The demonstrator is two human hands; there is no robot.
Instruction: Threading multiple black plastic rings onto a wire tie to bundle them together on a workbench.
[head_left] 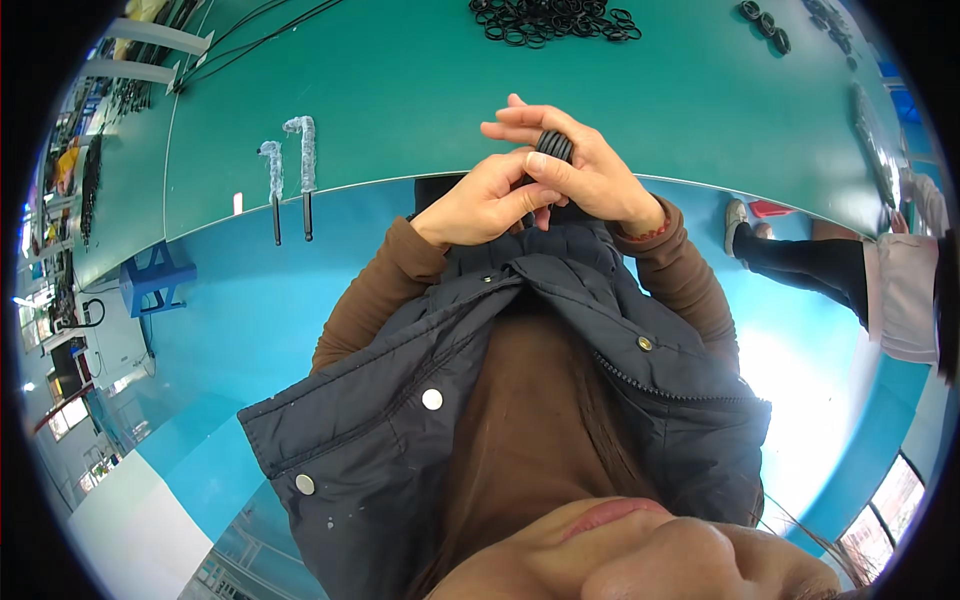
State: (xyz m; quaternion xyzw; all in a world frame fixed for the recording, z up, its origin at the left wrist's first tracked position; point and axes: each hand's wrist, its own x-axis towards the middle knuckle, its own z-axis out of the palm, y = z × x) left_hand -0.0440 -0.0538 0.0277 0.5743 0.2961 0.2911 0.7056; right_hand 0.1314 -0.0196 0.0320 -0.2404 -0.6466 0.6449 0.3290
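A small black bundle of ring-like loops (554, 147) sits between my two hands, just past the table's near edge. I cannot tell whether it is one coiled cord or several separate rings. My right hand (598, 178) grips it, thumb laid across it and the other fingers reaching out behind. From the left, my left hand (482, 202) closes on its lower part, fingertips meeting the right thumb. The fingers hide much of the bundle's underside. Farther off on the green table (400, 110) lies a heap of black rings (550, 20).
Two black-handled tools with clear-wrapped bent ends (307, 165) overhang the table edge at left. Black cables (255, 35) run across the far left. More black rings (766, 25) lie far right. A blue stool (157, 280) stands at left; another person's leg (805, 265) is at right.
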